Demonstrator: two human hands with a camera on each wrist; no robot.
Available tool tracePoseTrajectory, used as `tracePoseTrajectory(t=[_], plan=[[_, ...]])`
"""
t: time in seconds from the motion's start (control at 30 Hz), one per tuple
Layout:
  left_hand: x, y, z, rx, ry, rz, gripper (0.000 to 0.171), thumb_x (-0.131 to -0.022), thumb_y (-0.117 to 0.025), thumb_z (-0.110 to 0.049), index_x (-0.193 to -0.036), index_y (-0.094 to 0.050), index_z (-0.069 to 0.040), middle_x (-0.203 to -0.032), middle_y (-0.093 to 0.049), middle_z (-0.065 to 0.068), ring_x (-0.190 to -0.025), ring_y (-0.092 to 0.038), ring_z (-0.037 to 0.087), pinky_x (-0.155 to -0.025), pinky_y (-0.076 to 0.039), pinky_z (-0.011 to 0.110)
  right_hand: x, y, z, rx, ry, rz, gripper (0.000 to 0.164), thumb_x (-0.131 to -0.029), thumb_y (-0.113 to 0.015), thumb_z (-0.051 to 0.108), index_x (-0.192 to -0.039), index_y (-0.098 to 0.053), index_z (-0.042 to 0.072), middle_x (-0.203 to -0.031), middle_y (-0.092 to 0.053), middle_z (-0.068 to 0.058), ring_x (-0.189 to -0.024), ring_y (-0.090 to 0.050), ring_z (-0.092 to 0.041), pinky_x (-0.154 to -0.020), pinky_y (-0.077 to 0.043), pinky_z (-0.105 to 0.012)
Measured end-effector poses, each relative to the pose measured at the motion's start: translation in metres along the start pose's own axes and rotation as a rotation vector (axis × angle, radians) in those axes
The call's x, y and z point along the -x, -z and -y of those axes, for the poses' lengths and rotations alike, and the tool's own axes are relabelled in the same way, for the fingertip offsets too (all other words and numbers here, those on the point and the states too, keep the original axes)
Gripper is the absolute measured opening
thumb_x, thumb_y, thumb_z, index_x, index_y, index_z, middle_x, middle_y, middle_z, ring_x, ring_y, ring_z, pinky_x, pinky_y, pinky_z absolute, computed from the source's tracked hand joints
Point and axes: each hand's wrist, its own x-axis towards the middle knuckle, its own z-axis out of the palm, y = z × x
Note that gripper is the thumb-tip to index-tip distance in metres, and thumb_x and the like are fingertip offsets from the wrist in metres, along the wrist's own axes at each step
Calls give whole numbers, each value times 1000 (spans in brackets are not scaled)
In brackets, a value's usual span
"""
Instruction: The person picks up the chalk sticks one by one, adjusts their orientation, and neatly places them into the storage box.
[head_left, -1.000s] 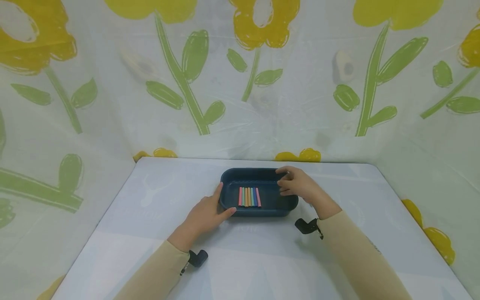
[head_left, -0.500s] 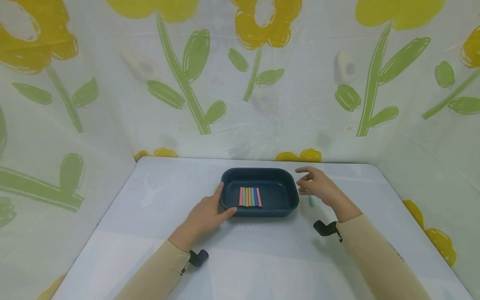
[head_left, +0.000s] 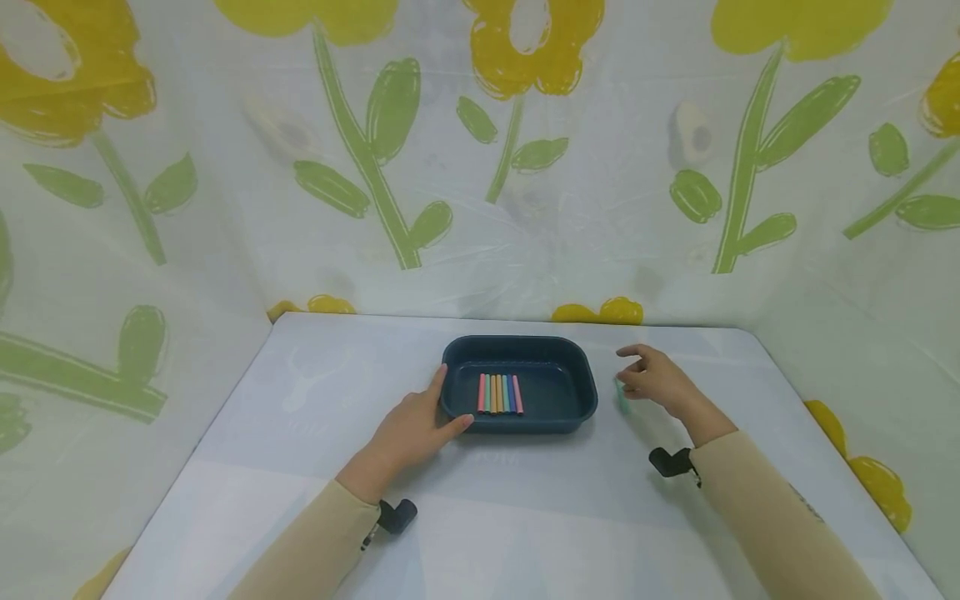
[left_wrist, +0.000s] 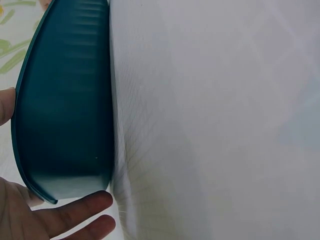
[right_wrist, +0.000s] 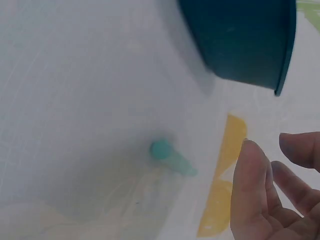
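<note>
A dark blue-green tray [head_left: 551,408] sits on the table with several coloured chalk sticks [head_left: 498,394] lying side by side in it, left of its middle. At the tray's left end, my left hand [head_left: 408,433] rests on the corner. Its thumb touches the rim, and straight fingers [left_wrist: 75,212] lie along the end wall in the left wrist view. Right of the tray lies a single green chalk stick [head_left: 622,397]. Over it hovers my right hand [head_left: 660,385], fingers loosely bent, holding nothing. The right wrist view has that green chalk [right_wrist: 172,157] apart from the fingers.
The white table [head_left: 480,517] carries the tray near its back edge. A flower-patterned curtain [head_left: 600,208] rises behind and on both sides. A small black camera [head_left: 671,462] is strapped to the right wrist, another [head_left: 397,516] to the left.
My right hand has moved out of the tray's right end, rightward to the green chalk outside, which came into view. My left hand, the tray and the chalk row have stayed put.
</note>
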Motion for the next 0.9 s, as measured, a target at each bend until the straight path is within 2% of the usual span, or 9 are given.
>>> tracePoseTrajectory(t=[0.37,0.63,0.9], plan=[[-1,0,0,3,13,14,99,-92,-57,-66,-162,-13,-10,-140,-54,25,-125,-55,38,-101,-44,54,-10,-1,-23,94,-66,23,55,-100,-60,12,-147,-38,-5,-119,-57,-28,-90,-67,-24,-82,-57,-37],[0,2,-2,4,21,17,99,-92,-57,-66,-162,-13,-11,-142,-53,25,-127,-53,39,-102,-43,54,-18,-2,-30,173,-120,58,58,-98,-62,15,-146,-39,-4,-120,-58,-28,-89,-66,-24,-80,-56,-37],[1,1,-2,2,25,16,98,-92,-57,-65,-162,-14,-11,-141,-53,25,-126,-54,40,-101,-44,55,-23,-5,-31,239,-136,100,63,-93,-69,16,-146,-39,-2,-111,-61,-24,-84,-65,-23,-76,-56,-35]])
